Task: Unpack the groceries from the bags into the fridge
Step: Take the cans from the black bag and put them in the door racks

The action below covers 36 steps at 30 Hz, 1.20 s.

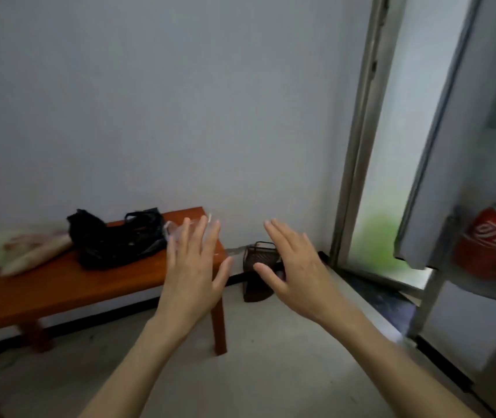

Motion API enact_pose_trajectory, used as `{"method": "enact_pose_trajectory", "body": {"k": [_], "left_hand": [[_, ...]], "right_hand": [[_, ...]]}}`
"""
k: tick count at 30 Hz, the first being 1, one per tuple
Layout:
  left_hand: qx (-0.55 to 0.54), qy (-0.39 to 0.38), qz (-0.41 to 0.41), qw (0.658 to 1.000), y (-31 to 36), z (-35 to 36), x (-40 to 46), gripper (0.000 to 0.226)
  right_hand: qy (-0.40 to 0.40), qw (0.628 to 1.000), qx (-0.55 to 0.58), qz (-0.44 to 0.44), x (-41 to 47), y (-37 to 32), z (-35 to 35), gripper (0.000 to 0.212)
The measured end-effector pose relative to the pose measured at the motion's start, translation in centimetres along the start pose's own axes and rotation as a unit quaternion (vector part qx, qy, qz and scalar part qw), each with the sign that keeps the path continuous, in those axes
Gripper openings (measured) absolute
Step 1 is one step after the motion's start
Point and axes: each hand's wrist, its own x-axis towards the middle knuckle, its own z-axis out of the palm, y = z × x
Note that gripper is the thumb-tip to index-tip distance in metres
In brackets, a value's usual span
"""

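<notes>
A crumpled black plastic bag (114, 239) lies on a low orange-brown wooden bench (59, 291) against the wall. Left of it sits a pale, blurred bag of groceries (23, 251). A clear plastic wrapper (174, 229) peeks out behind my left hand. My left hand (194, 270) is raised over the bench's right end, fingers straight and spread, holding nothing. My right hand (292, 267) hovers beside it, also spread and empty. At the right the fridge door (440, 146) stands ajar, and a red cola can (491, 239) sits on its door shelf.
A small dark wire basket (259, 267) stands on the floor in the corner, between the bench and a frosted glass door (391, 146). Grey floor stretches below my arms. The white wall fills the background.
</notes>
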Motion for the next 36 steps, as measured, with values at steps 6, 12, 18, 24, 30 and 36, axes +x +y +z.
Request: {"method": "enact_pose_trajectory", "body": {"k": [6,12,18,24,30,36], "left_hand": [[0.043,-0.04,-0.115,0.992,-13.7,0.1,-3.2,0.07],[0.052,-0.065,-0.17,0.982,-22.9,1.3,-3.5,0.067],[0.046,-0.119,-0.203,0.971,-32.1,4.5,-0.9,0.066],[0.075,-0.224,-0.222,0.946,-41.0,8.0,5.7,0.062],[0.078,-0.239,-0.205,0.946,-48.0,10.9,10.9,0.057],[0.172,-0.181,-0.112,0.962,-55.7,17.1,16.3,0.043]], "right_hand": [[-0.062,0.997,0.037,-0.033,5.4,-7.3,10.6,0.079],[-0.096,0.992,0.06,-0.051,12.1,-10.2,18.7,0.069],[-0.15,0.983,0.065,-0.079,19.8,-11.4,27.8,0.067],[-0.192,0.972,0.11,-0.076,29.1,-11.4,36.8,0.065],[-0.236,0.961,0.135,-0.05,37.2,-11.4,43.9,0.062],[-0.246,0.959,0.134,-0.031,43.2,-10.7,51.6,0.056]]}}
